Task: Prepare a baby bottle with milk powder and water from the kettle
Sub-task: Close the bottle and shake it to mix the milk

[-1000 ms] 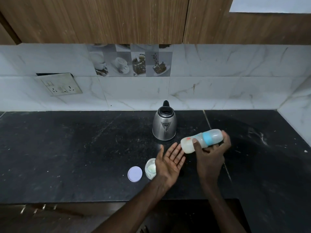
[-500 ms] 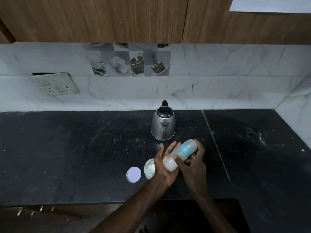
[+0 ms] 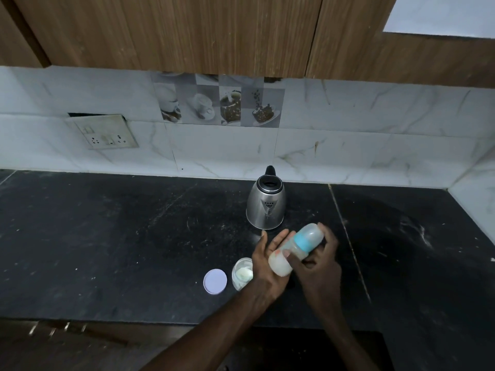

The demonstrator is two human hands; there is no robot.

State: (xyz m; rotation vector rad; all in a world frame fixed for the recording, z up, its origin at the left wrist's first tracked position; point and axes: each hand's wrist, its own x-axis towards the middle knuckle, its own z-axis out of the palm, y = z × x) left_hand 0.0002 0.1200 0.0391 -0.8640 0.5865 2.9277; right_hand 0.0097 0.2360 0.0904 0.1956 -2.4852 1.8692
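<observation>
My right hand (image 3: pixel 318 266) grips a baby bottle (image 3: pixel 296 249) with a blue collar and clear cap, tilted with its cap up to the right. The bottle holds milky white liquid and its base rests against the palm of my left hand (image 3: pixel 267 263), which is flat with fingers spread. A steel kettle (image 3: pixel 266 203) with a black lid stands upright just behind my hands. A small open jar of milk powder (image 3: pixel 242 273) sits left of my left wrist, partly hidden by it. Its pale round lid (image 3: pixel 215 281) lies flat beside it.
The black stone counter (image 3: pixel 107 236) runs left and right, with a seam right of the kettle. A socket plate (image 3: pixel 104 135) is on the tiled wall at the left. Wooden cabinets (image 3: pixel 187 30) hang overhead. The wall turns a corner at far right.
My right hand brought the bottle from the right, where it lay nearly level, down and left, striking its base into my open left palm. It stays there, tilted steeper.
</observation>
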